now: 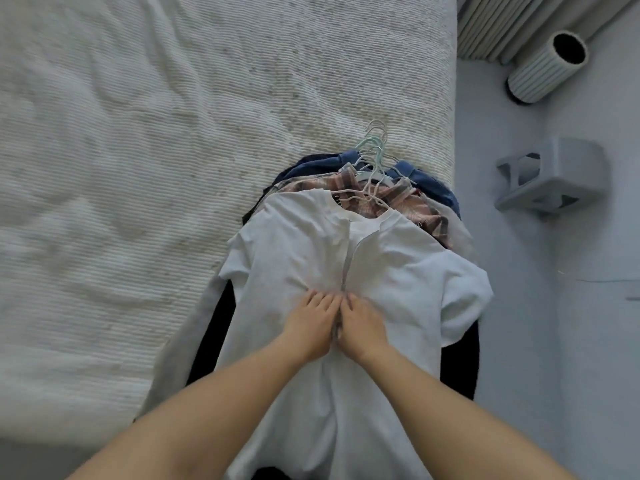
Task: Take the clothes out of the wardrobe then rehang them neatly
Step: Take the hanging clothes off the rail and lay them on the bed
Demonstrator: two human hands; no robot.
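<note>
A pile of clothes on hangers lies at the near right edge of the bed point(138, 168); on top is a white zip-front garment point(398, 265), spread flat with its zipper point(348, 261) running toward the person; beneath it show a plaid shirt point(412, 206), a blue garment point(426, 181) and dark fabric. The hangers point(372, 157) — white and pale green — bunch at the far end of the pile. Both hands meet at the zipper's lower part: the left hand point(313, 327) and the right hand point(363, 329) have fingers curled, pinching the fabric on either side of the zip — touching each other. On the floor to the right stand a ribbed white cylinder point(543, 71) and a grey plastic holder point(554, 178).
</note>
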